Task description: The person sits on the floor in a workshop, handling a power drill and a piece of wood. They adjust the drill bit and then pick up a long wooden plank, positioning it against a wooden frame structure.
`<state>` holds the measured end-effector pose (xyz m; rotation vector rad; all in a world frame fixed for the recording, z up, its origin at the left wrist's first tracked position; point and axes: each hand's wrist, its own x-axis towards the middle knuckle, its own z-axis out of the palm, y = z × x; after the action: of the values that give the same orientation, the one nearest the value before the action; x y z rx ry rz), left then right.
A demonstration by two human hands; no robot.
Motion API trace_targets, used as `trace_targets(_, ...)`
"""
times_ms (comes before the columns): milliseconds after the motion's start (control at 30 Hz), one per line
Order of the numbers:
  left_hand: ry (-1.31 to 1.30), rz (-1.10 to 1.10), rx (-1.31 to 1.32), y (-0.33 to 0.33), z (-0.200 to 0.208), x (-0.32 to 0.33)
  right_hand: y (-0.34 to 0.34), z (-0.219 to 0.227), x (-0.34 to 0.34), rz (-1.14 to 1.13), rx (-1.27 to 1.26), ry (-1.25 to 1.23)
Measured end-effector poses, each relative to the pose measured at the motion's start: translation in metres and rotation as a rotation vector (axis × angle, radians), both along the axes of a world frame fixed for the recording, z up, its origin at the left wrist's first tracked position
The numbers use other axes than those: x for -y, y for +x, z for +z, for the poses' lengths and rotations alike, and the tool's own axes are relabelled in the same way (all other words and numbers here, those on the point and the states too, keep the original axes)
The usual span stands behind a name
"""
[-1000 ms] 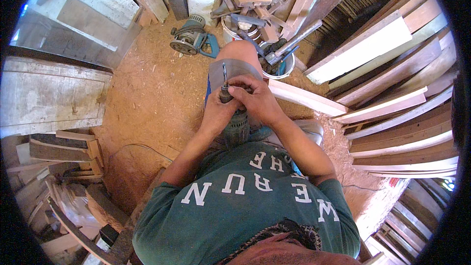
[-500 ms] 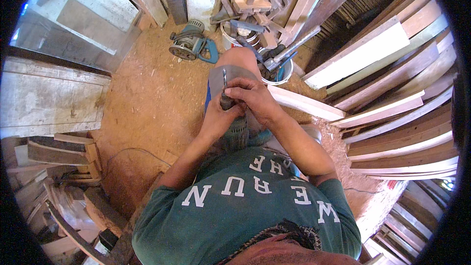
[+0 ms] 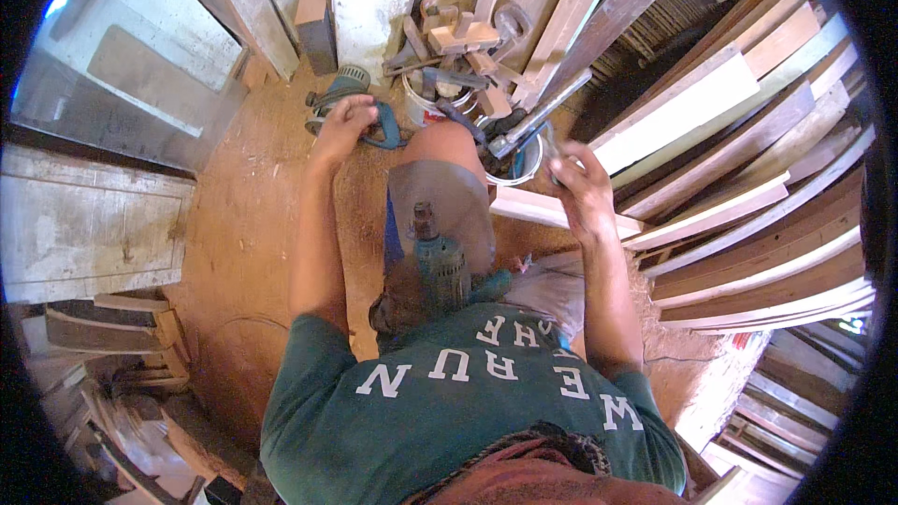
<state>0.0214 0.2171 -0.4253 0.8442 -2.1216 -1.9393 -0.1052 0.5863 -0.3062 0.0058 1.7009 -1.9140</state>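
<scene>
left hand (image 3: 346, 131): forward, fingers curled | right hand (image 3: 584, 185): fingers bent | well apart

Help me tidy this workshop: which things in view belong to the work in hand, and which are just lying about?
Likely in use:
power drill, with neither hand on it
right hand, perhaps pinching something small, too blurred to name

Apparently lying about:
router, partly behind the left hand; contact unclear
tool-filled bucket
wooden boards
</scene>
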Motion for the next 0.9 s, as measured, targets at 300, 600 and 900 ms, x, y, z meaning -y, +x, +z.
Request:
trace_targets(300,-0.475,-0.020,-0.121,-0.128,-0.192,0.008,0.056,-0.076,-0.172,-0.371,0.051,0.470)
trace_targets(600,-0.710,-0.015,-0.162,-0.128,-0.172,-0.003,0.077,-0.090,-0.180,-0.375,0.185,0.350)
trace_targets(900,-0.588,0.209,-0.307,-0.121,-0.096,-0.035,0.058,-0.096,-0.157,-0.267,0.111,0.282)
